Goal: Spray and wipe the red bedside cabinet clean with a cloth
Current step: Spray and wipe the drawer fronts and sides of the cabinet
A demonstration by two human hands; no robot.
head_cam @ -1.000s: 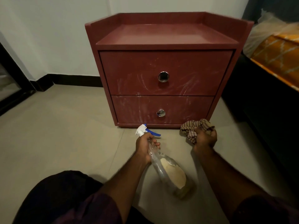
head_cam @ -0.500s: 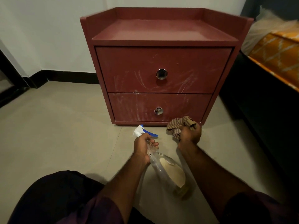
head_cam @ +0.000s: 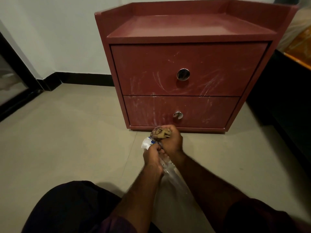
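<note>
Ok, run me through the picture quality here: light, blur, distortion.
Head view: dim, warm light, with the area right of the cabinet falling to near black. Head view: the wide-angle lens makes the cabinet's sides lean outward toward the top. Head view: the cloth in the right hand and the top of the spray bottle above the left hand are motion-blurred. The upper knob shows a small glint.

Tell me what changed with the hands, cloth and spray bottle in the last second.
The right hand, gripping the bunched cloth, moved left to meet the left hand at the head of the spray bottle. The left hand kept holding the bottle's neck. The red cabinet stayed streaked, drawers shut.
</note>
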